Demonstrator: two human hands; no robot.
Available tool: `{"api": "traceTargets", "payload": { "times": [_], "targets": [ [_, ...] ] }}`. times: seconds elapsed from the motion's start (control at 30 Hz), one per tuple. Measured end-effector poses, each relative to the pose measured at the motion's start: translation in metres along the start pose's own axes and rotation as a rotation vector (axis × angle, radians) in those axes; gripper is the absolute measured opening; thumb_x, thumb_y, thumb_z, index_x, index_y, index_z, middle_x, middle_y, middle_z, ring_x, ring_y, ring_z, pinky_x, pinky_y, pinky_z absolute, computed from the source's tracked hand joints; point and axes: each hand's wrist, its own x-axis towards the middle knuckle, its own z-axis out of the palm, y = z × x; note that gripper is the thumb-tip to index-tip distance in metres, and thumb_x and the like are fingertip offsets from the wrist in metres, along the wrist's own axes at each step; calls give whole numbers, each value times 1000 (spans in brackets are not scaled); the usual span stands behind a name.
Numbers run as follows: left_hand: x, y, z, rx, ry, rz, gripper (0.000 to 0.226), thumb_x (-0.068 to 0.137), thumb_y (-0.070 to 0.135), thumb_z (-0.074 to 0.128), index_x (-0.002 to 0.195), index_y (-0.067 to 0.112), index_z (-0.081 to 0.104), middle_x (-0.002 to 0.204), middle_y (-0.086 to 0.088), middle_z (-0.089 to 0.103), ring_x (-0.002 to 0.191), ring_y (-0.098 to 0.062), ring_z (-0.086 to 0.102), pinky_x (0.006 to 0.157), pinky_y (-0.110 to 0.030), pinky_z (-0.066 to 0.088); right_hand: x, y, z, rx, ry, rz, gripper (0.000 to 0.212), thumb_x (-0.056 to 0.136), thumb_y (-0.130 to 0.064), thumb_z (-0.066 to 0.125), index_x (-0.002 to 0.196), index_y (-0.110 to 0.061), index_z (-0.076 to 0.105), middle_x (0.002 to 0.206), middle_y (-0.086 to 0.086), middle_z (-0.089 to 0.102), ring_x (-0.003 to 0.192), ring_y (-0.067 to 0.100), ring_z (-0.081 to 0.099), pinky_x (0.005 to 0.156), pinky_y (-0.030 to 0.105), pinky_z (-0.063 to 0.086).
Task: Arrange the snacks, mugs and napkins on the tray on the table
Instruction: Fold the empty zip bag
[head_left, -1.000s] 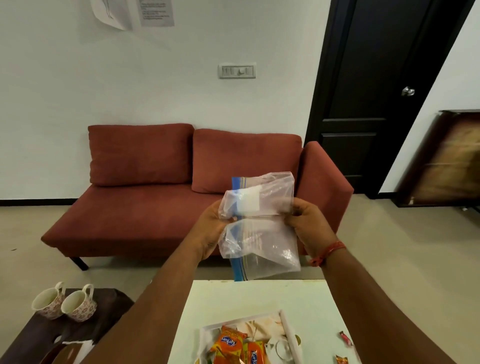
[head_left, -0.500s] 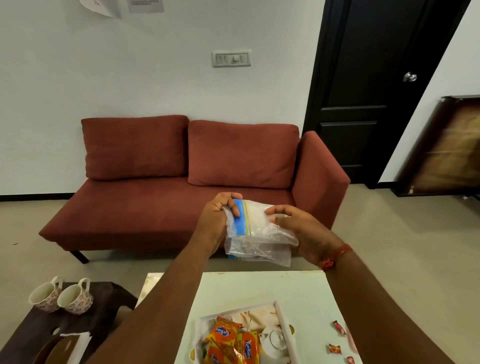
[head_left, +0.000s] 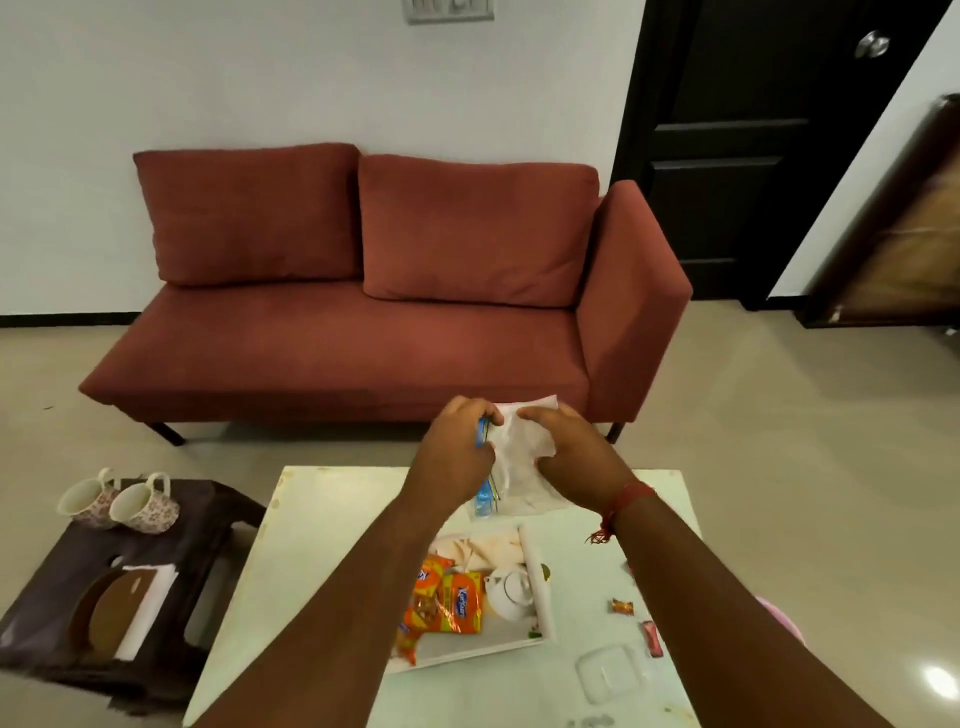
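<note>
Both hands grip clear zip bag above far table edge: left hand pinches blue-strip side, right hand clutches opposite side. Bag hangs crumpled between them. Orange snack packets lie below on white tray; two floral mugs sit on dark side table, far left.

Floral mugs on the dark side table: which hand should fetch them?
Left. The two floral mugs sit on the dark side table, on the left hand's side. The right hand would cross over; both hold the clear zip bag.
</note>
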Motion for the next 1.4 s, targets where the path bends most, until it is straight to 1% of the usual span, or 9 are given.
{"api": "traceTargets", "payload": {
  "times": [0.2, 0.4, 0.53, 0.8, 0.9, 1.03, 1.1, 1.27, 1.4],
  "targets": [
    [-10, 17, 34, 54, 53, 166, 44, 87, 1, 60, 128, 17, 57, 123, -3, 56, 102, -21, 62, 84, -32, 55, -16, -9, 32, -238, 234, -18, 64, 89, -3, 58, 147, -19, 37, 153, 5, 34, 107, 21, 64, 86, 24, 51],
    [-13, 31, 47, -754, -359, -292, 60, 102, 37, 45, 154, 38, 16, 158, 3, 32, 141, -18, 37, 116, -36, 34, -34, 0, 33, 427, 193, 135, 78, 97, -4, 49, 155, -33, 7, 161, 0, 24, 135, 0, 34, 86, -6, 32],
    [-27, 46, 77, -1066, -420, -415, 49, 102, 39, 41, 149, 25, 37, 153, 3, 41, 133, -10, 47, 112, -28, 37, -56, 15, 35, 520, 247, 201, 81, 98, -8, 47, 154, -42, -1, 160, -12, 21, 133, -3, 30, 89, -8, 29],
    [-22, 91, 162, -1083, -461, -458, 36, 102, 47, 35, 125, 38, 62, 110, 14, 69, 100, -3, 67, 78, -16, 54, -92, 69, -2, 1125, 474, 332, 72, 89, -12, 52, 149, -40, 26, 143, -1, 53, 129, 15, 53, 110, 42, 41],
    [-18, 121, 217, -1058, -506, -469, 53, 101, 56, 26, 89, 45, 77, 93, 20, 75, 89, 5, 69, 69, -12, 53, -100, 116, -29, 981, 558, 439, 58, 93, -35, 54, 146, -42, 31, 137, -5, 55, 124, 13, 56, 106, 33, 44],
    [-13, 164, 299, -1002, -531, -535, 57, 98, 60, 22, 114, 24, 64, 104, 11, 73, 99, 0, 67, 74, -11, 52, -119, 207, -67, 521, 476, 448, 44, 98, -11, 46, 137, -31, 51, 122, 1, 52, 103, 8, 55, 80, -3, 35],
    [-11, 180, 341, -1019, -580, -585, 62, 97, 63, 20, 113, 21, 64, 99, 9, 74, 88, 2, 70, 65, -11, 53, -127, 257, -86, 398, 400, 486, 40, 94, -9, 52, 129, -28, 55, 116, 5, 56, 96, 12, 55, 74, 3, 37],
    [-7, 217, 438, -924, -718, -695, 68, 96, 65, 17, 143, 24, 43, 144, 5, 49, 143, -18, 34, 103, -26, 33, -147, 380, -110, 252, 316, 655, 29, 87, -2, 51, 107, -21, 60, 101, 5, 51, 76, 17, 53, 68, 21, 39],
    [-12, 202, 509, -277, -834, -435, 62, 101, 54, 26, 152, 18, 29, 156, 2, 31, 148, -20, 23, 102, -7, 26, -159, 477, -91, 81, 161, 825, 30, 85, 2, 52, 105, -15, 67, 108, 12, 59, 84, 27, 60, 72, 25, 41]
  ]
}}
